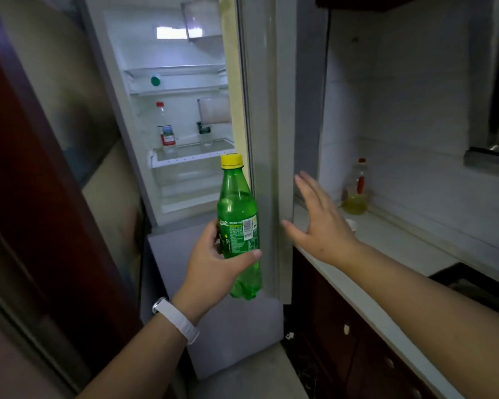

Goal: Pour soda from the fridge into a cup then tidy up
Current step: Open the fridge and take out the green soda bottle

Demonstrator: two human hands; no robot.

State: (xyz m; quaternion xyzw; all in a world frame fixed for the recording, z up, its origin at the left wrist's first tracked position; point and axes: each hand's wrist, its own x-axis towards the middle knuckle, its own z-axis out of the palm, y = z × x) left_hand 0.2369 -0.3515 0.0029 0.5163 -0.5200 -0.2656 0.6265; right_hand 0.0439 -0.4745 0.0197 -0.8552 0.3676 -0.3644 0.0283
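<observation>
My left hand (213,263) grips a green soda bottle (238,214) with a yellow cap, upright, in front of the open fridge (182,116). A white band is on that wrist. My right hand (317,223) is spread flat, fingers straight, against the edge of the fridge door (274,139), which stands edge-on to me. A small part of a white cup (352,224) shows on the counter behind my right hand, mostly hidden.
Inside the fridge stand a clear bottle with a red cap (165,131) and another clear bottle (204,133). A pale counter (401,254) runs along the right, with an oil bottle (357,191) at its far end and a dark hob (478,286) nearer. Dark cabinets are below.
</observation>
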